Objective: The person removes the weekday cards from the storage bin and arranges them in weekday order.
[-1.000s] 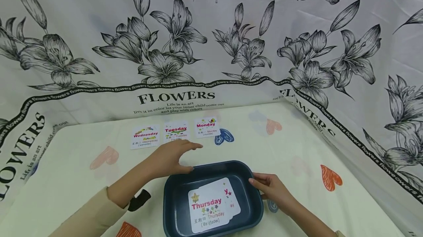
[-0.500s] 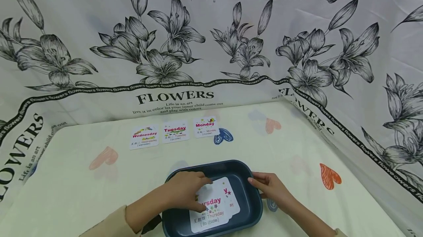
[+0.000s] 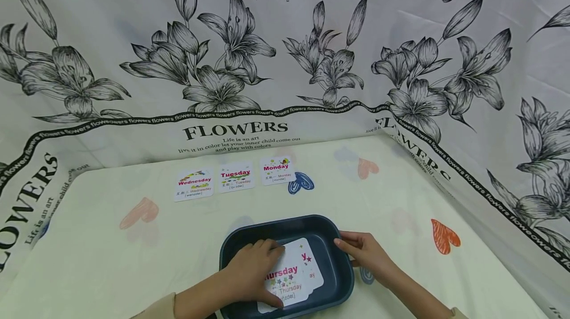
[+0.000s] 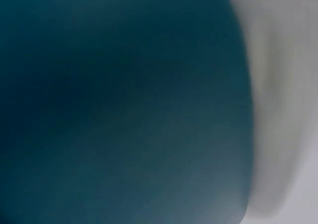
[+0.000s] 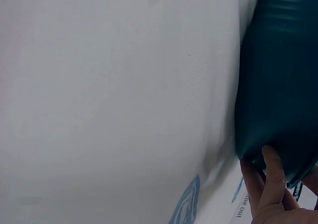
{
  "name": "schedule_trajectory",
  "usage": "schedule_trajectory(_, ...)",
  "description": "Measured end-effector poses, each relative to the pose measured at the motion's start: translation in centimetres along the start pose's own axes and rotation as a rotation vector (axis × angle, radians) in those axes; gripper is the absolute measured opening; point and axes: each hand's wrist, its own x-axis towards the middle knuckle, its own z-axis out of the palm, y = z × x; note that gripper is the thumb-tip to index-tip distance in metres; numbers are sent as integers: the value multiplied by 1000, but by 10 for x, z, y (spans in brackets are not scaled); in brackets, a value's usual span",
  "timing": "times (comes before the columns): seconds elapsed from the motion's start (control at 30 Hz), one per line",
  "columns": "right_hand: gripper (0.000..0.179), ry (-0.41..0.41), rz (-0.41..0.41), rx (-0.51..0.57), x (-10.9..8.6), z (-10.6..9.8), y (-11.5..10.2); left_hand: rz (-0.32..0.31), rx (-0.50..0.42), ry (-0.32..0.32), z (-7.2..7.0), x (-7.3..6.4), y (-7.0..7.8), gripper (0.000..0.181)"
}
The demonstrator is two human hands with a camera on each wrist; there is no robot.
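Observation:
My left hand (image 3: pixel 251 269) reaches into a dark blue rectangular tray (image 3: pixel 340 279), thumb and fingers spread wide over a white card printed "Thursday" (image 3: pixel 289 289). Its thumb lies across the card's lower part and the fingertips are near its upper edge. A second card (image 3: pixel 315 269), mostly covered, shows "y" and "ay" from underneath. At the tray's right side my right hand (image 3: pixel 371 257) pinches the rim. In the right wrist view, the right hand's fingers (image 5: pixel 272 179) touch the tray's wall (image 5: pixel 278 85). The tray's wall (image 4: pixel 124 110) fills much of the blurred left wrist view.
Behind the tray, a row holds a Wednesday card (image 3: pixel 194 184), a Tuesday card (image 3: pixel 236 177) and a Monday card (image 3: pixel 277 170). They lie on a cream cloth (image 3: pixel 133 254) with heart prints. A flower-printed curtain (image 3: pixel 285 52) rises at the back and right.
The left hand has moved down from beyond the tray's far left rim, into the tray and over the Thursday card. The right hand and tray stay in place.

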Motion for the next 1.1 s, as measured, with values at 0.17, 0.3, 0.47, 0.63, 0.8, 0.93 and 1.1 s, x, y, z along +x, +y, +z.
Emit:
schedule_trajectory(0.17,58,1,3,7,0,0,0,-22,28,-20,9,0,3,100)
schedule_trajectory(0.3,58,9,13,3,-1,1,0,-16,67,-17,16,1,5,101)
schedule_trajectory(0.47,57,12,22,-5,-1,1,-1,-14,58,-2,21,1,6,100)
schedule_trajectory(0.63,56,14,23,-5,-1,1,-1,-12,45,18,23,2,6,100)
schedule_trajectory(0.8,56,12,21,-6,-2,1,-3,-27,-4,14,23,2,7,102)
schedule_trajectory(0.93,56,11,16,-7,-1,0,-3,-35,-40,10,23,3,8,103)
schedule_trajectory(1.1,55,2,11,3,0,0,0,-40,-68,2,23,4,9,106)
